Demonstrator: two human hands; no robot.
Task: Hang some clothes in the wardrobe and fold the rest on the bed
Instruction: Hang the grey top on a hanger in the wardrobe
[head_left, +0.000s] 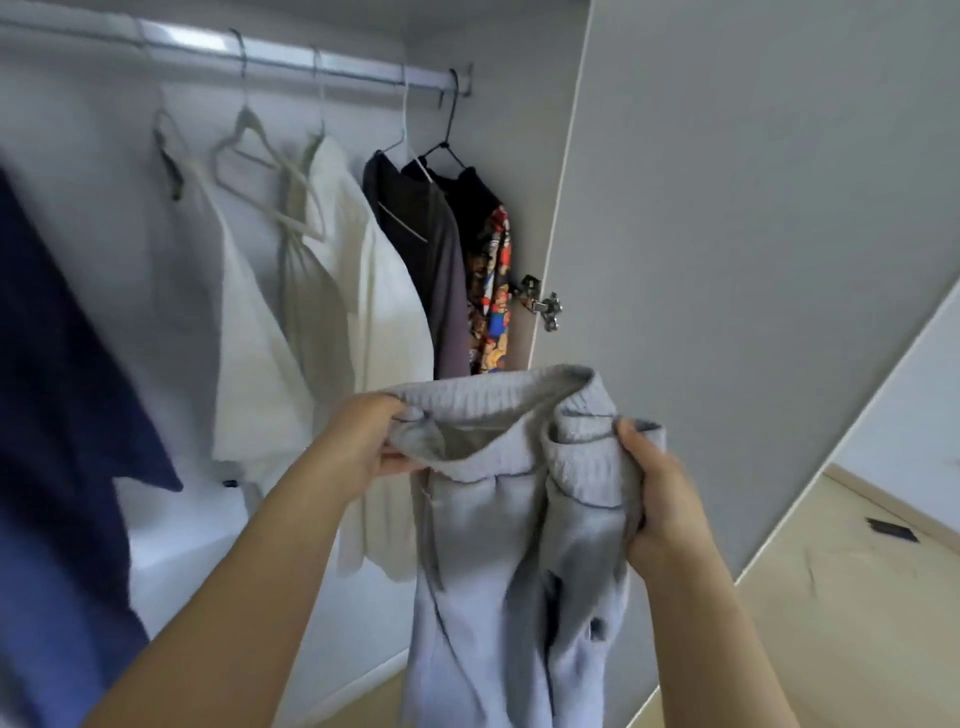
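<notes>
I hold up grey sweatpants (498, 561) by their ribbed waistband in front of the open wardrobe. My left hand (363, 441) grips the waistband's left side. My right hand (660, 493) grips bunched fabric at its right side. The legs hang down between my forearms. Behind them the wardrobe rail (291, 62) carries a bare pale hanger (260, 171), two white garments (363, 291), a dark grey top (441, 270) and a colourful printed shirt (491, 296).
A dark blue garment (62, 441) hangs close at the far left. The open wardrobe door (727, 234) stands to the right, its hinge (543, 306) beside the printed shirt. Pale wooden floor (857, 597) shows at lower right. The wardrobe's white base (182, 551) lies below the clothes.
</notes>
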